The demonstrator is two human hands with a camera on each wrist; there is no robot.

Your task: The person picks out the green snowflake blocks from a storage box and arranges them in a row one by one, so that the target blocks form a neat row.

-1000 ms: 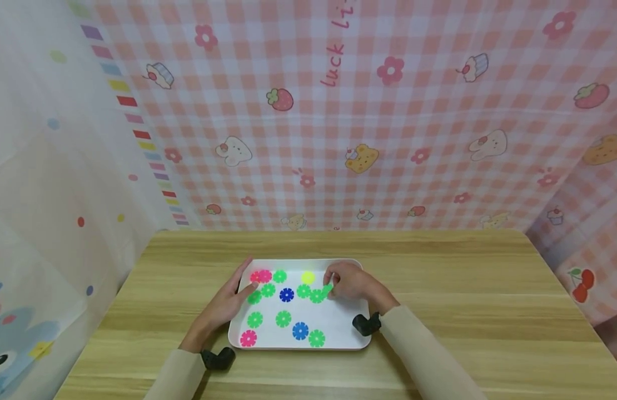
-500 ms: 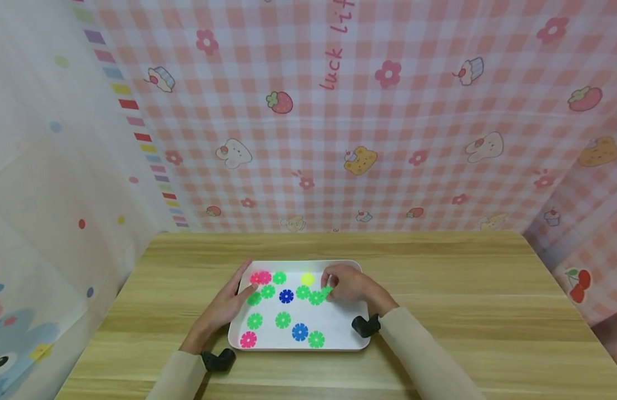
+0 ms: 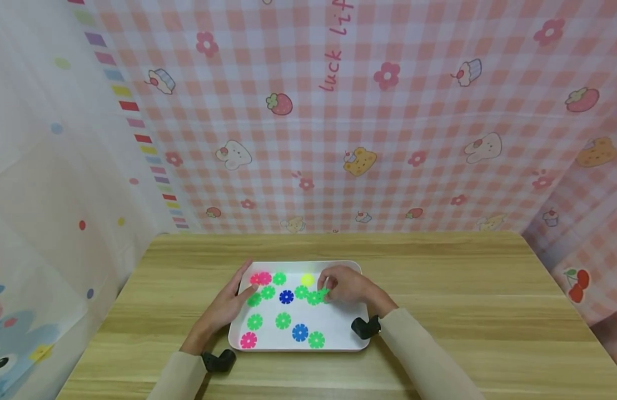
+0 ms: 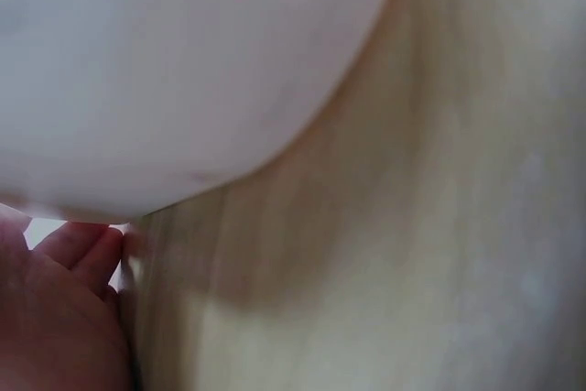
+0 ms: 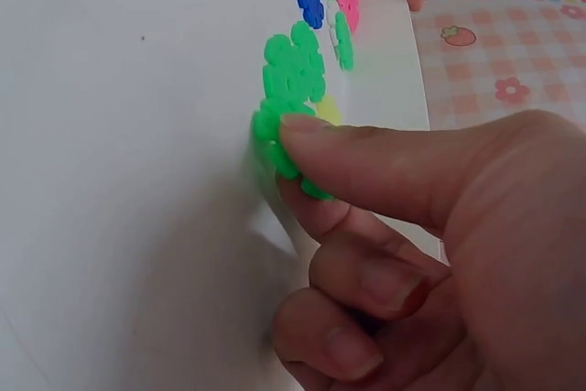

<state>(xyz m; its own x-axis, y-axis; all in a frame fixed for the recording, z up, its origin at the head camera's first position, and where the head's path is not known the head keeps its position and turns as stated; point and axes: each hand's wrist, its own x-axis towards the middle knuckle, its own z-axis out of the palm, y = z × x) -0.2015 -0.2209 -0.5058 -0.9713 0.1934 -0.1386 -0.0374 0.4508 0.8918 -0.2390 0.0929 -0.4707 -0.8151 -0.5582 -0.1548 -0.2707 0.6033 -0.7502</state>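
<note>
My right hand (image 3: 346,283) pinches a green notched plastic disc (image 5: 270,125) between thumb and index finger, low over the white tray (image 3: 338,339). In the right wrist view this disc overlaps further green discs (image 5: 288,80) just beyond it. A yellow disc (image 3: 307,280) lies close by, partly hidden by the hand in the wrist view. My left hand (image 3: 223,305) grips the tray's left side, thumb over the rim and fingers along the outer wall. By the left thumb are pink discs (image 3: 264,278) and a green disc (image 3: 254,300).
More flat discs lie spread in the tray: a dark blue one (image 3: 286,297), a lighter blue one (image 3: 300,333), a pink one (image 3: 248,340) and several green. Beneath the tray is a wooden table (image 3: 438,311). A checked pink cloth (image 3: 308,133) hangs behind it.
My right hand has shifted slightly left with its green disc, and the green discs touching it have moved a little left too. The left hand stays on the tray.
</note>
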